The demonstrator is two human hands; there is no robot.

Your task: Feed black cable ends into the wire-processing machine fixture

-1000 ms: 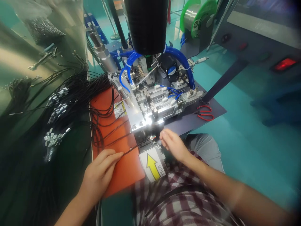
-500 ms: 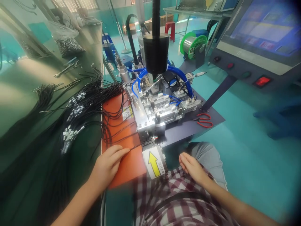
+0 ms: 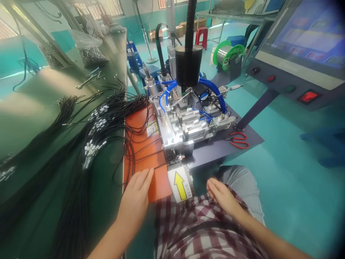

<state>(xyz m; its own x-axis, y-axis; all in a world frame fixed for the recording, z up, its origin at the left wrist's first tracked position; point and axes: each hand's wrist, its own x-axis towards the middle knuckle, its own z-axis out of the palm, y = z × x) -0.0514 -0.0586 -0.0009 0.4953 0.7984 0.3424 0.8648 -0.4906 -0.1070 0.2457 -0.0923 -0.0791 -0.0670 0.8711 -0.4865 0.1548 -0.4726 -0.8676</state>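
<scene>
My left hand (image 3: 138,192) is over the orange plate (image 3: 159,185), its fingertips closed on a thin black cable (image 3: 159,166). That cable runs right to a small metal end (image 3: 182,157) at the front of the silver bench machine (image 3: 172,138). The fixture there is too small to make out. Closed, with fingers curled together, my right hand (image 3: 221,194) rests near my lap, apart from the machine; nothing shows in it. Between my hands is a white label with a yellow arrow (image 3: 180,185). Other black cables (image 3: 144,147) cross the plate behind my left hand.
Bundled black cables with silvery ends (image 3: 94,149) cover the table at left. Red-handled snips (image 3: 239,140) lie on the dark base. A control screen (image 3: 304,39) stands at right, a green wire spool (image 3: 228,55) behind. A black nozzle (image 3: 188,66) hangs over the machine.
The view has shifted, so the whole scene sits further right. My left hand stays at the cable, its fingers now pointing more upward in the picture. My right hand has barely moved.
</scene>
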